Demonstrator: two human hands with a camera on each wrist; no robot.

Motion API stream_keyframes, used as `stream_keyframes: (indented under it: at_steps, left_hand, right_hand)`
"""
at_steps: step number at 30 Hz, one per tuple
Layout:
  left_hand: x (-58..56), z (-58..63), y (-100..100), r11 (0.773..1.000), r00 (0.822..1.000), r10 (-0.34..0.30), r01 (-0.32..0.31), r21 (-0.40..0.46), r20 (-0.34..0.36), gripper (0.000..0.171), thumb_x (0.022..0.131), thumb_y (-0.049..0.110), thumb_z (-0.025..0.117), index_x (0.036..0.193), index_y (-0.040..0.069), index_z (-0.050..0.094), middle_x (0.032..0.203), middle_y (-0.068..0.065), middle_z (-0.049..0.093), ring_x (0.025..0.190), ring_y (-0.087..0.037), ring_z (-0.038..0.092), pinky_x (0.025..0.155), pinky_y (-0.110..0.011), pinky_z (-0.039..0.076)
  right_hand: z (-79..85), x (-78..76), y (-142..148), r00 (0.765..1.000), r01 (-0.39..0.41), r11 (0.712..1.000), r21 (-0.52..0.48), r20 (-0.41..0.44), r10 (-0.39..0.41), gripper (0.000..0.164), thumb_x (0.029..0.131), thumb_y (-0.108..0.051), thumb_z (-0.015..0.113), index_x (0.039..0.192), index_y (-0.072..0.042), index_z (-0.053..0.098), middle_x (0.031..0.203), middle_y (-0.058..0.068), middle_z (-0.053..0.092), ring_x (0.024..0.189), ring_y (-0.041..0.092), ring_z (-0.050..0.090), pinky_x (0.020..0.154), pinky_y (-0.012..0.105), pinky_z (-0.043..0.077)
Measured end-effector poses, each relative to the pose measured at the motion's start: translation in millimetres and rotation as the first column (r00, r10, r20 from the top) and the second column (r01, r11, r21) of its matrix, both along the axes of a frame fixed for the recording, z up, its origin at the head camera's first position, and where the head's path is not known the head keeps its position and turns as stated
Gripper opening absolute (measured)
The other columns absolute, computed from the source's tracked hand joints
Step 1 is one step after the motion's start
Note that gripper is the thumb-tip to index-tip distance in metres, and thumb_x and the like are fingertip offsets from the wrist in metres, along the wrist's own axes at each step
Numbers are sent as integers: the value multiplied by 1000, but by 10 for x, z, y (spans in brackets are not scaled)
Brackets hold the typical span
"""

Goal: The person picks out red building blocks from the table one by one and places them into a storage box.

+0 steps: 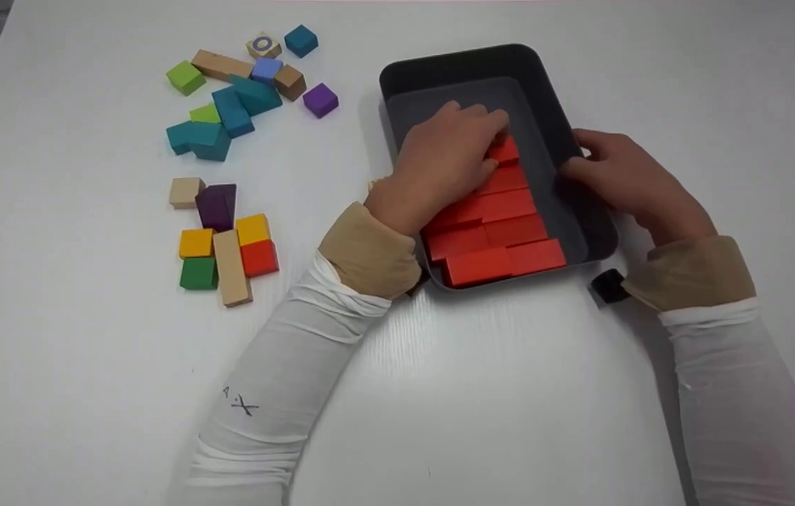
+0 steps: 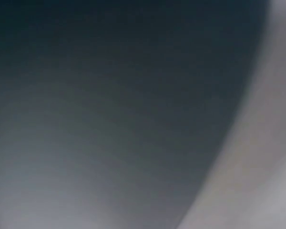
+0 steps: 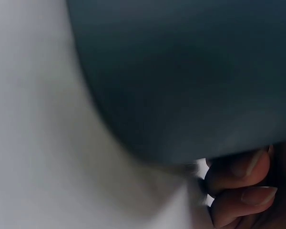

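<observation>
A dark grey rectangular tray (image 1: pixel 481 60) holds several red blocks (image 1: pixel 502 205) in rows at its near end. My left hand (image 1: pixel 443 151) reaches over the tray's left side, fingers bent down around the farthest visible red block (image 1: pixel 506 150), thumb on its near side. Its fingertips are partly hidden. My right hand (image 1: pixel 632 172) grips the tray's right wall, thumb at the rim and other fingers (image 3: pixel 238 207) curled beneath in the right wrist view. In the left wrist view the tray wall (image 2: pixel 133 95) fills most of the picture, blurred.
Left of the tray lie loose blocks: teal ones (image 1: pixel 232 112), a purple cube (image 1: pixel 320 100) and a long wooden block (image 1: pixel 223 65). Nearer are a green cube (image 1: pixel 199 273), a red cube (image 1: pixel 259 258) and a beige block (image 1: pixel 232 268). White table surface (image 1: pixel 481 393) lies in front.
</observation>
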State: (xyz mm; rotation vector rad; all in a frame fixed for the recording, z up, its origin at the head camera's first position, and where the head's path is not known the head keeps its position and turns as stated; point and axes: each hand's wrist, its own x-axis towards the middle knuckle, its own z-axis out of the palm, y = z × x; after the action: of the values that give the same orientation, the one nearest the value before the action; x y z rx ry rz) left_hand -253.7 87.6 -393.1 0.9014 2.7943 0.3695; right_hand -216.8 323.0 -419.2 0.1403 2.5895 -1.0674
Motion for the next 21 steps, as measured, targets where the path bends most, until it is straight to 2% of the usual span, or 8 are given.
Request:
stream_keyframes:
  at_steps: [4,11,21]
  left_hand:
    - [21,-4,-12,1000,1000,-6,6,-11,4,26,104,21,57,129,18,63,125,-2,67,114,-21,57,90,-34,55]
    - [35,22,10,1000,999,-23,23,-9,-36,28,107,18,50,130,19,66,127,-3,67,114,-23,57,92,-35,55]
    - [52,73,-3,998,1000,-27,28,-60,8,28,105,18,51,128,18,68,127,-3,66,113,-22,55,90,-34,55]
  right_hand:
    - [-2,1,-5,1000,-11,1000,6,28,11,40,100,-27,46,137,-16,57,85,-2,58,72,13,57,62,29,47]
    - [16,-11,22,1000,-5,1000,-4,25,5,38,102,-28,45,136,-15,56,83,-4,59,71,13,57,61,28,47]
    - [18,-2,6,1000,-8,1000,-1,23,8,43,102,-28,45,141,-14,55,92,-4,62,76,12,59,65,27,49]
